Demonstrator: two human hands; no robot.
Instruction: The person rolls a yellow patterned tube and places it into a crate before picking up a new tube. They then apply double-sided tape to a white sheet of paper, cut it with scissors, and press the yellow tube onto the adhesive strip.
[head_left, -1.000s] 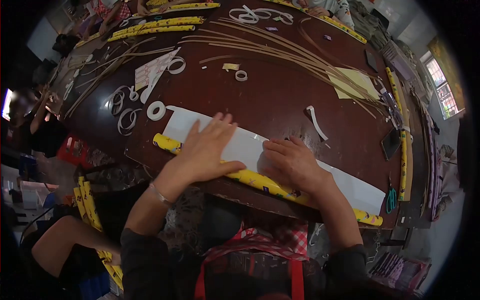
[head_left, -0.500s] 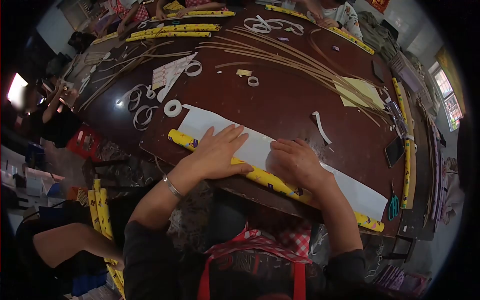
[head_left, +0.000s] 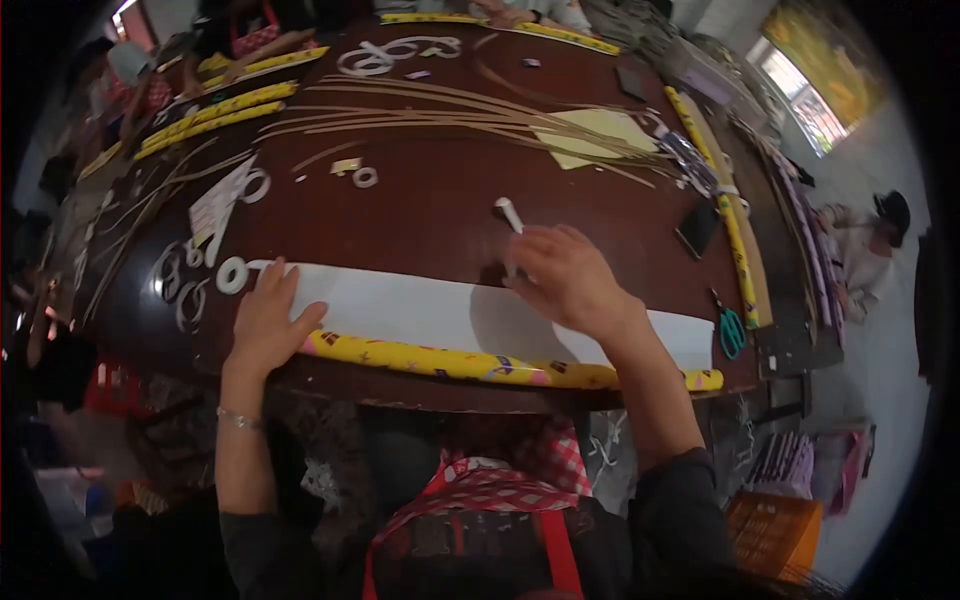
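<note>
A sheet of white paper [head_left: 400,300] lies along the near side of the table, its front edge beside a yellow patterned roll [head_left: 430,358]. My left hand [head_left: 268,325] presses on the left end of the paper, fingers stretched out and the thumb by the roll. Over the paper's right half hovers my right hand [head_left: 572,282], its fingers bent and thumb apart. A short white strip [head_left: 508,213] lies at its fingertips, partly covered by them; no firm grip on it shows. A roll of white tape [head_left: 232,275] sits just left of the paper.
Scissors with teal handles [head_left: 731,332] and a phone [head_left: 698,229] lie at the right. Brown strips [head_left: 430,118] stretch across the table over a yellow sheet [head_left: 600,138]. More yellow rolls [head_left: 215,115] lie at the far left. Other people work around the far edge.
My view has turned right. My left hand has slid left to the paper's end. My right hand has lifted off the paper and reached out to the white strip.
</note>
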